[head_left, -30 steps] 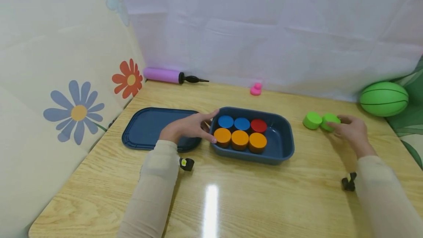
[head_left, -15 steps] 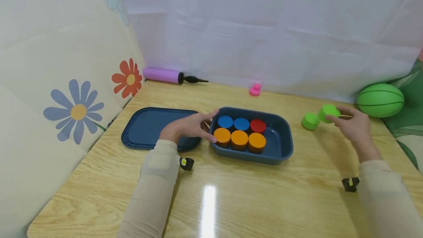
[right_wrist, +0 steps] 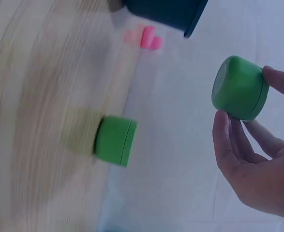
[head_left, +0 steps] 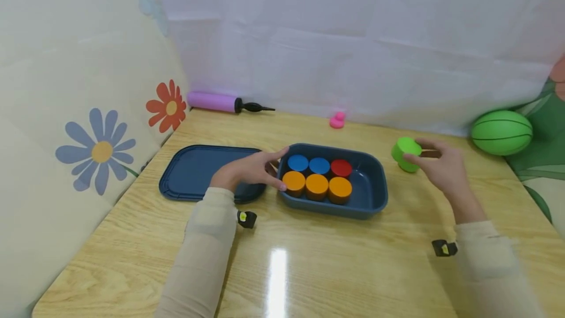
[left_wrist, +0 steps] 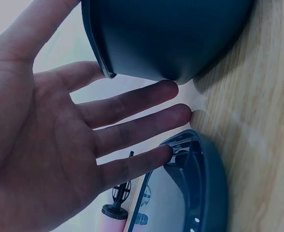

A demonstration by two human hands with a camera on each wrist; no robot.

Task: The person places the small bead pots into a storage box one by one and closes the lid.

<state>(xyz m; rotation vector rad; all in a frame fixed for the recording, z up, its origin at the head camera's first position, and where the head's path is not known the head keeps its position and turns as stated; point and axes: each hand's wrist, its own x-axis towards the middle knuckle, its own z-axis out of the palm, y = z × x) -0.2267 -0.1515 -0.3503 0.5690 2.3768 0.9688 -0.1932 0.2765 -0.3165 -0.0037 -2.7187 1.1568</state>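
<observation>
I see my right hand [head_left: 443, 166] pinching one green cylinder [right_wrist: 241, 89] between thumb and fingers, above the bench [head_left: 344, 264], at about two o'clock from the blue box [head_left: 367, 188]. The second green cylinder [right_wrist: 115, 140] stands on the bench, apart from the held one. My left hand [head_left: 253, 168] is at nine o'clock of the box, its fingers spread; I think they can steady this end. I would carry the pinched piece higher than the box edge, keep it level, and lower it gently at three o'clock inside, avoiding the red cylinder [head_left: 342, 167].
</observation>
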